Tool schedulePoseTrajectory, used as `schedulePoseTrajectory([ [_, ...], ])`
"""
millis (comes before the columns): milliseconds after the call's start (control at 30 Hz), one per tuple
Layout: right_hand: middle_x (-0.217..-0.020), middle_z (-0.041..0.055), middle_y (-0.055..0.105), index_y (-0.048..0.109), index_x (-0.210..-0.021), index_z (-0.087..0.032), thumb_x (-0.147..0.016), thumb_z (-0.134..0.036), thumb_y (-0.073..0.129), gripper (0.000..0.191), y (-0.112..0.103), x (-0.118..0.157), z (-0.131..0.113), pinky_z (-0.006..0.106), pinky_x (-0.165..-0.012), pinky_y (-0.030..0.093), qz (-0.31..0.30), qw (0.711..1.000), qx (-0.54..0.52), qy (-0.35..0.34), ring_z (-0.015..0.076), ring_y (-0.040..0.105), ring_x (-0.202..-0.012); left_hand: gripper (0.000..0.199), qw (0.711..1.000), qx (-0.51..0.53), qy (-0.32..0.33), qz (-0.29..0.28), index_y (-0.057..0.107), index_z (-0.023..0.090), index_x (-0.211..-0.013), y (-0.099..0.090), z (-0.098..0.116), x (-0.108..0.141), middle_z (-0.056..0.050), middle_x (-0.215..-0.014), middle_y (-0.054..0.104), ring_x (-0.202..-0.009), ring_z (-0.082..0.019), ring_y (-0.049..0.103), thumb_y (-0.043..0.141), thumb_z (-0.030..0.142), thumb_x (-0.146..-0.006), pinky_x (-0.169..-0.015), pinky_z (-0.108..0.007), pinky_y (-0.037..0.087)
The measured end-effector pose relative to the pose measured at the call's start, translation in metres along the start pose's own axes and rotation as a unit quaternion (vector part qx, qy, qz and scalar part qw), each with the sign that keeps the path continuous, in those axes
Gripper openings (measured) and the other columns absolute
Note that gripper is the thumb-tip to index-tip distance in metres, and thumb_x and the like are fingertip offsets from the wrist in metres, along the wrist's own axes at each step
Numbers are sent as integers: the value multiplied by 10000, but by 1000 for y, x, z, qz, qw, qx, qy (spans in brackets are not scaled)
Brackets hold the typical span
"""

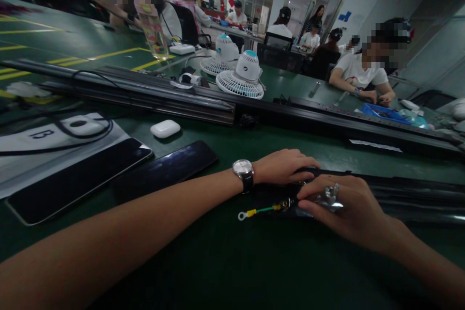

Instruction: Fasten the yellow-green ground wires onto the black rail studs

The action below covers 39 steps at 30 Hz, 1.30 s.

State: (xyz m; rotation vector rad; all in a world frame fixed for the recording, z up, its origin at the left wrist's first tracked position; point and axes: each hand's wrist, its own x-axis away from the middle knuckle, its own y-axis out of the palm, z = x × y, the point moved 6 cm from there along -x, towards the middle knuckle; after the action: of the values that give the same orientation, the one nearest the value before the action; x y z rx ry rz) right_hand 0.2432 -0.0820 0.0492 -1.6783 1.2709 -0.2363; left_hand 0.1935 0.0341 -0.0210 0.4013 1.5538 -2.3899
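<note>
Well left of the black bar point(414, 193) we have a silver-edged phone point(80, 179); closer to the bar sits a white case point(165, 129). Our ring-ended green wire point(267, 209) juts from the bar's left end. Above that end, our left hand point(281, 167) curls loosely; our right hand point(358, 210) pinches there, fingertips nearly together. We cannot tell what either grips.

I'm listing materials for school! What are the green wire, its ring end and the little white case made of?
The green wire seems coated in plastic, its colour bright and even, though rubber is possible. Its ring end looks like metal: silvery, with a dull shine. The little white case is probably hard, slightly glossy plastic: rounded, smooth, with soft highlights.
</note>
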Motion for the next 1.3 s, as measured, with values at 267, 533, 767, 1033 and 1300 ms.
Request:
schedulePoseTrajectory([
  [267,-849,6,731,672,-1009,-198,-957,-222,688,59,4,2,0,237,-672,508,-8,1000,15,-17,136,680,-724,307,1000,-12,-8,-11,584,220,-1324,1,0,-1,-77,-1187,685,-1043,-201,616,514,334,-1048,-903,-321,464],
  [533,-801,7,725,668,-994,-195,-968,-229,674,43,5,3,-3,265,-636,500,3,999,29,-20,145,669,-674,311,1000,-13,-8,-17,582,209,-1328,1,0,-1,-82,-1181,681,-1035,-203,610,502,325,-1051,-910,-328,461],
  [767,-877,20,742,669,-1027,-197,-995,-223,635,53,8,2,0,297,-714,539,-47,996,40,-68,157,692,-753,299,1000,-8,-13,-14,587,220,-1320,1,-1,0,-75,-1183,684,-1038,-197,615,520,308,-1043,-921,-325,461],
  [1033,-987,51,763,670,-1124,-204,-1020,-195,586,134,-4,3,1,320,-792,554,-93,988,74,-98,181,723,-873,299,1000,5,-3,-8,584,215,-1321,-2,2,1,-76,-1202,680,-1046,-199,611,540,273,-1031,-911,-331,466],
  [1300,-842,10,743,692,-984,-214,-987,-246,639,62,-3,1,5,248,-682,548,-24,999,29,-13,143,700,-714,297,1000,8,-1,1,594,216,-1310,-1,1,1,-78,-1163,692,-1022,-207,619,556,283,-1024,-891,-336,471],
])
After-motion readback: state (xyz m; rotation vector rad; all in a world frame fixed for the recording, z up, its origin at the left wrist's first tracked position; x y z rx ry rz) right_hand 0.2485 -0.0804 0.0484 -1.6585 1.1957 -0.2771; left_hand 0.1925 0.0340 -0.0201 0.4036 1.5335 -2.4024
